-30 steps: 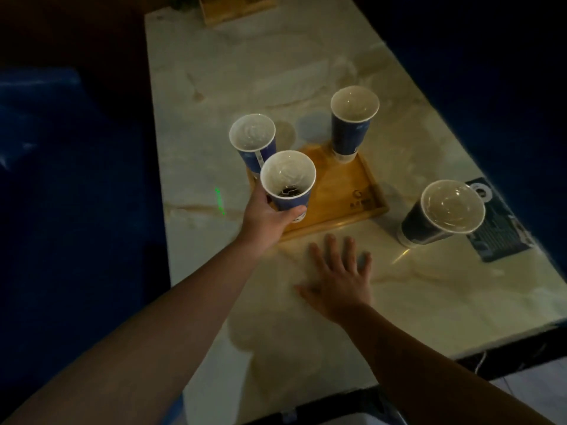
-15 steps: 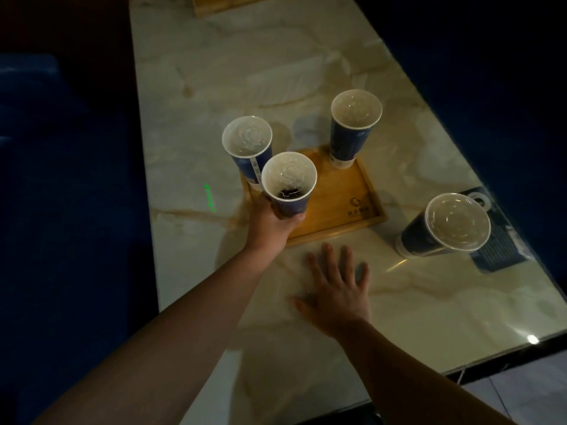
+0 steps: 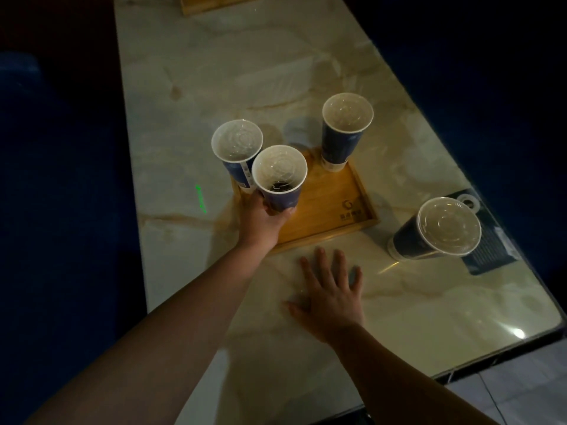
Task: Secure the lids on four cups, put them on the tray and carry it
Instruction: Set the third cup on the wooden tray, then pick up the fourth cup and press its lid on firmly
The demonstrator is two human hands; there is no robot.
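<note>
A square wooden tray lies on the marble table. My left hand grips a blue paper cup with a clear lid at the tray's near left corner. A second lidded cup stands just behind it at the far left corner. A third lidded cup stands at the tray's far right corner. The fourth lidded cup stands off the tray on the table to the right. My right hand rests flat on the table in front of the tray, fingers spread, holding nothing.
The marble table stretches away from me, its right edge close to the fourth cup. A dark card or pouch lies under and beside that cup. Another wooden tray sits at the far end. Dark blue seats flank both sides.
The cup in my left hand has shifted slightly over the tray's near left corner. My right hand has stayed flat on the table. The view has tilted a little.
</note>
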